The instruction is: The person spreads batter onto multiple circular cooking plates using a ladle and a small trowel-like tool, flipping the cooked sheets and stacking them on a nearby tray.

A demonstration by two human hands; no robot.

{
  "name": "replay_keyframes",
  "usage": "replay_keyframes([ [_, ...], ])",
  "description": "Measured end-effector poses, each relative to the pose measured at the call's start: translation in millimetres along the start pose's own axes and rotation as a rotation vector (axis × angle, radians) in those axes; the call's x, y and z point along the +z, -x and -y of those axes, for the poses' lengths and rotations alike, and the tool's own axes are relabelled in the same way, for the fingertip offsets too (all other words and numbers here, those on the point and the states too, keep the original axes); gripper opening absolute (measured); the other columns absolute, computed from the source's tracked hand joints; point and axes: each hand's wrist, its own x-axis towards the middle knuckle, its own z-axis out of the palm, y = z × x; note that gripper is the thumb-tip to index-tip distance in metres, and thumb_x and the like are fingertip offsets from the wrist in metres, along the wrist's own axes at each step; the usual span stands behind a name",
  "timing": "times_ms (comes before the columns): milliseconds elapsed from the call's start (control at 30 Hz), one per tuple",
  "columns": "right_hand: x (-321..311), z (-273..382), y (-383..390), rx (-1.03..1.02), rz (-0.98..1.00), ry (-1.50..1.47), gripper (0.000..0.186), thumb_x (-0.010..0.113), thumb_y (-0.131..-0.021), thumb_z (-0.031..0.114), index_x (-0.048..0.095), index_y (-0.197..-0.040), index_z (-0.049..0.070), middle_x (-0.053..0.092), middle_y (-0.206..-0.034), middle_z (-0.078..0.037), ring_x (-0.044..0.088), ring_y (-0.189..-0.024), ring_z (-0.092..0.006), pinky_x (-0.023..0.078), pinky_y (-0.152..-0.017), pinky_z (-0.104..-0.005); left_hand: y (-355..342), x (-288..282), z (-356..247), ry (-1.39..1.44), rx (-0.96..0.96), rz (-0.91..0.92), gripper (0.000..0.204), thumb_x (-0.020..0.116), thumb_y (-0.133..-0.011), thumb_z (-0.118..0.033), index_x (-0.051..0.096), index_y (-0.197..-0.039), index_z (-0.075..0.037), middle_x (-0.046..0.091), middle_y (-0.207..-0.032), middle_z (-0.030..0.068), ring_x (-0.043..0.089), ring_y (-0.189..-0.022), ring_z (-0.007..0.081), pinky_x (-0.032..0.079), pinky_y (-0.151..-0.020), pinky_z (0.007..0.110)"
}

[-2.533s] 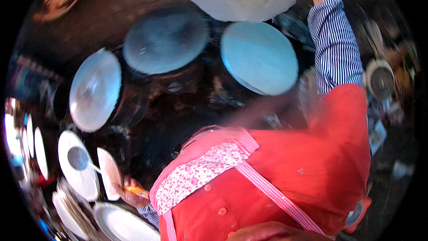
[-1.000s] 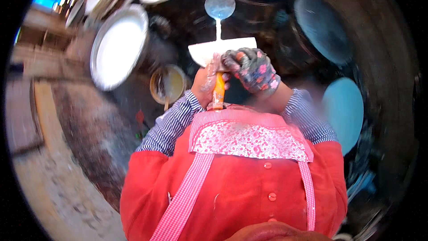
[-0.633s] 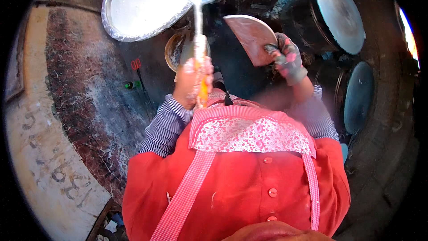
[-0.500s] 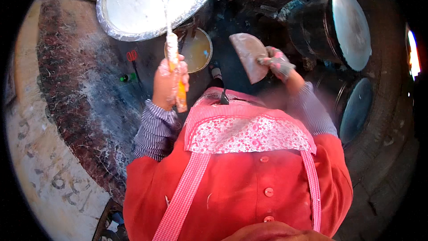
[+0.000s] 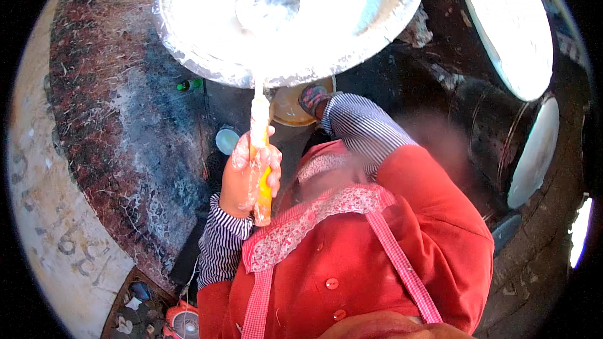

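My left hand [image 5: 253, 166] is wrapped round the orange handle of a ladle [image 5: 267, 5], held upright in front of me. White residue coats the upper handle and my fingers. The ladle's round metal bowl shows over a wide metal basin [image 5: 188, 63] with bright white contents; glare hides whether it touches them. My right hand [image 5: 314, 99], in a dark patterned glove, reaches low under the basin's near rim, at a bucket [image 5: 292, 105] with a tan inside. Its fingers are too dark and small to read, and no scraper shows there.
Large dark drums with pale round ends [image 5: 534, 150] lie to the right, below a bright white round surface [image 5: 512, 25]. A green bottle [image 5: 188, 85] and a small pale cup [image 5: 227, 141] stand left of the bucket. An orange fan [image 5: 183, 321] sits at lower left.
My right hand has moved left to the bucket; the half-round scraper it held is out of sight. The view has shifted nearer the basin. My left hand still grips the ladle.
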Motion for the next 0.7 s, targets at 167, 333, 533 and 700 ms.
replay_keyframes([
  [167, -30.9, -35.9, 43.3, -0.156, -0.075, 0.154, 0.024, 0.052, -0.078, 0.019, 0.065, -0.095, 0.008, 0.065, -0.085, -0.013, 0.064, -0.08, -0.0274, 0.051, -0.07, -0.0373, 8.8, 16.5, -7.2, 0.048, 0.04, 0.007, 0.029, 0.051, -0.087, -0.013, 0.042, -0.112, -0.003, 0.051, -0.075, 0.0087, 0.051, -0.053, 0.0143, 0.046, -0.042, 0.026],
  [333, -129.8, -80.7, 132.4, 0.151, 0.015, -0.138, 0.026, 0.057, -0.074, 0.015, 0.058, -0.099, 0.009, 0.062, -0.091, -0.015, 0.061, -0.085, -0.0297, 0.05, -0.071, -0.0393, 3.6, 33.1, -30.9, -0.539, 0.181, -0.105, 0.02, 0.049, -0.088, -0.018, 0.045, -0.101, -0.004, 0.051, -0.077, 0.0063, 0.054, -0.06, 0.0135, 0.048, -0.049, 0.025],
  [533, -196.8, -108.0, 245.4, 0.191, -0.298, -0.19, 0.022, 0.053, -0.079, 0.016, 0.056, -0.1, 0.011, 0.062, -0.084, -0.014, 0.062, -0.077, -0.0277, 0.049, -0.064, -0.0389, -74.5, 82.5, -73.4, -1.298, 0.207, -0.204, 0.033, 0.046, -0.085, -0.012, 0.044, -0.116, -0.002, 0.054, -0.075, 0.0073, 0.053, -0.062, 0.0137, 0.046, -0.053, 0.028],
  [700, -216.0, -105.5, 292.2, 0.27, -0.328, -0.379, 0.022, 0.053, -0.078, 0.017, 0.055, -0.1, 0.013, 0.06, -0.07, -0.007, 0.059, -0.058, -0.0214, 0.046, -0.052, -0.0318, -131.2, 93.4, -57.0, -2.05, 0.147, -0.097, 0.043, 0.045, -0.085, -0.012, 0.036, -0.122, 0.009, 0.058, -0.099, 0.0249, 0.058, -0.087, 0.0352, 0.047, -0.075, 0.036],
])
